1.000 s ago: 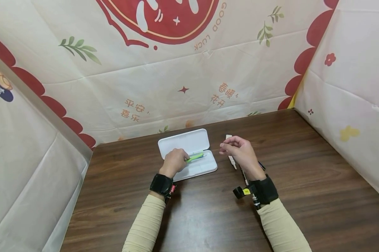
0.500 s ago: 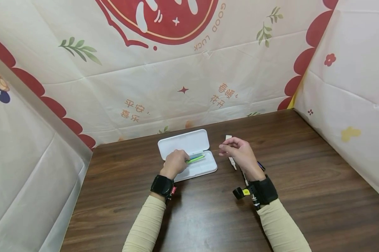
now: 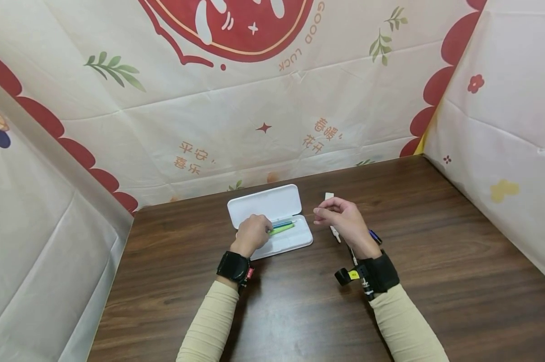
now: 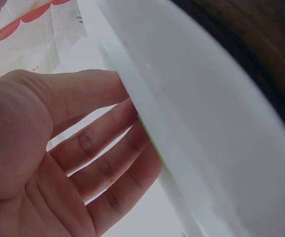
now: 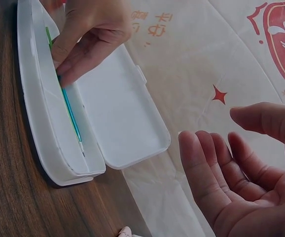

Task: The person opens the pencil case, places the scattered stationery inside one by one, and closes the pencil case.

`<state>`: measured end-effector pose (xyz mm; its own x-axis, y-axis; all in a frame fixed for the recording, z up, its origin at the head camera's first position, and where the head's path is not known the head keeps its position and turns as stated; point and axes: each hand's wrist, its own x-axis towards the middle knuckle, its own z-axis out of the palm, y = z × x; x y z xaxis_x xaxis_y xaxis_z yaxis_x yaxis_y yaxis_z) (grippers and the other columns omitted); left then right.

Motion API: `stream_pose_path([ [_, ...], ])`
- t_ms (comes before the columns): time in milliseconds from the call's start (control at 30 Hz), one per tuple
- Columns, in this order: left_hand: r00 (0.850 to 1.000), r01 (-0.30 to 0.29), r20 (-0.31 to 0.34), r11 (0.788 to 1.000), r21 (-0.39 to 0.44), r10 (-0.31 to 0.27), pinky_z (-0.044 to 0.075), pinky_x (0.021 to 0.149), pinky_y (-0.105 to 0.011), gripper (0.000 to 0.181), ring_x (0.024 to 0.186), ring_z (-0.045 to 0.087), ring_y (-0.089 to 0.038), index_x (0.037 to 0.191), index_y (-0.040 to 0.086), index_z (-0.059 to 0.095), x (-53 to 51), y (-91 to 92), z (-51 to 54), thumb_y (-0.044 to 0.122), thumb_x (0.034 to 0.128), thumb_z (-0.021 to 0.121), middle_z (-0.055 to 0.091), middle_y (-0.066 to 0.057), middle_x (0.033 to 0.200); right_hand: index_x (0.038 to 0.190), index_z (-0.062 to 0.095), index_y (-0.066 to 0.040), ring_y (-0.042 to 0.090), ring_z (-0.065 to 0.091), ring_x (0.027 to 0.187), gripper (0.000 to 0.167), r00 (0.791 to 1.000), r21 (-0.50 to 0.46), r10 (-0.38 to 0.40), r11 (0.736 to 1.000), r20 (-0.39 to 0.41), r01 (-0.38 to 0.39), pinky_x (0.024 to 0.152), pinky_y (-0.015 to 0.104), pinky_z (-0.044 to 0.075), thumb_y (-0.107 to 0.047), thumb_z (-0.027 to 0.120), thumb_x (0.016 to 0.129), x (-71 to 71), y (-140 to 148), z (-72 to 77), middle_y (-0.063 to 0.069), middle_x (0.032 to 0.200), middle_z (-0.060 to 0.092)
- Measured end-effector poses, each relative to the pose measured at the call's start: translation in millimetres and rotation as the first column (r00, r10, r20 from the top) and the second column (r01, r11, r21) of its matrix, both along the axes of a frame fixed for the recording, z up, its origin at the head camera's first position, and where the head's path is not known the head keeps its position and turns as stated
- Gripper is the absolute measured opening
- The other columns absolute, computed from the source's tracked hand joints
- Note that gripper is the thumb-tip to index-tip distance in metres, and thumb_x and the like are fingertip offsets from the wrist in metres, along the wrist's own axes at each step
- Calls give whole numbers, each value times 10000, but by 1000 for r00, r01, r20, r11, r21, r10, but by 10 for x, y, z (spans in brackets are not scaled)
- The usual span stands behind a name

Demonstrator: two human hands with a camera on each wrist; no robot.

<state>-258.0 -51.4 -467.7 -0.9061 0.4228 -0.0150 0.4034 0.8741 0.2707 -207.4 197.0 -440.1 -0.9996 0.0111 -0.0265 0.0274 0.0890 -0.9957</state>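
Observation:
A white pencil case [image 3: 295, 239] lies on the table with its lid [image 3: 265, 203] raised at the back. Inside it are a green pen [image 3: 282, 229] and a teal pen [image 5: 72, 116]. My left hand [image 3: 252, 233] reaches into the case, its fingers bent down at the pens' left ends; the case wall hides the fingertips in the left wrist view, so a grip is not visible. Right of the case my right hand [image 3: 346, 223] hovers with relaxed, slightly bent fingers and nothing between them. Beneath it, partly covered, is a white pen-like item [image 3: 335, 234].
A dark blue pen [image 3: 375, 237] and a thin black-and-white pen [image 3: 354, 256] lie beside and beneath my right wrist. The brown table [image 3: 290, 301] meets printed cloth walls [image 3: 236, 110] behind and at both sides.
The green and teal pens have separated slightly and lie lower in the case under my left hand. My right hand has shifted very slightly left.

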Motion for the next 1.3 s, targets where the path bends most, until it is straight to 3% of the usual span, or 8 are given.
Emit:
stream_pose_path([
  [300,1000,-6,11,1000,-2,6,527,717,-332,207,896,660,-160,1002,141,804,-4,4,-1,29,863,699,750,-23,1054,1043,623,20,244,710,831,272,1000,16,7,1000,-9,-7,873,476,545,-201,719,917,-12,6,-25,125,923,695],
  [533,1000,-1,12,1000,17,1,511,706,-319,197,827,626,-143,988,131,805,2,-7,31,24,855,707,753,-27,1023,1044,624,21,241,709,825,273,1000,8,10,1000,-3,-10,885,495,538,-201,719,917,-7,1,6,120,917,695],
  [767,1000,-2,1,999,33,2,545,786,-379,213,935,683,-195,1009,101,798,17,-8,73,2,843,708,754,-51,1036,1051,621,21,258,709,850,269,1000,4,15,1000,4,-15,908,521,520,-195,712,921,2,4,27,151,956,689],
  [1100,1000,-16,-7,1000,26,16,540,763,-360,215,890,678,-184,1003,102,797,31,-34,106,12,825,717,758,-42,1001,1054,639,-13,361,702,912,262,1000,57,10,998,13,-11,894,456,543,-228,712,923,-6,12,17,166,984,699],
  [1300,999,-27,-18,999,37,28,542,776,-370,214,908,688,-197,1013,101,794,55,-61,112,24,830,715,760,-45,995,1055,635,-9,312,711,874,250,1000,61,9,998,19,-11,883,478,543,-211,707,926,-7,10,9,173,971,702],
])
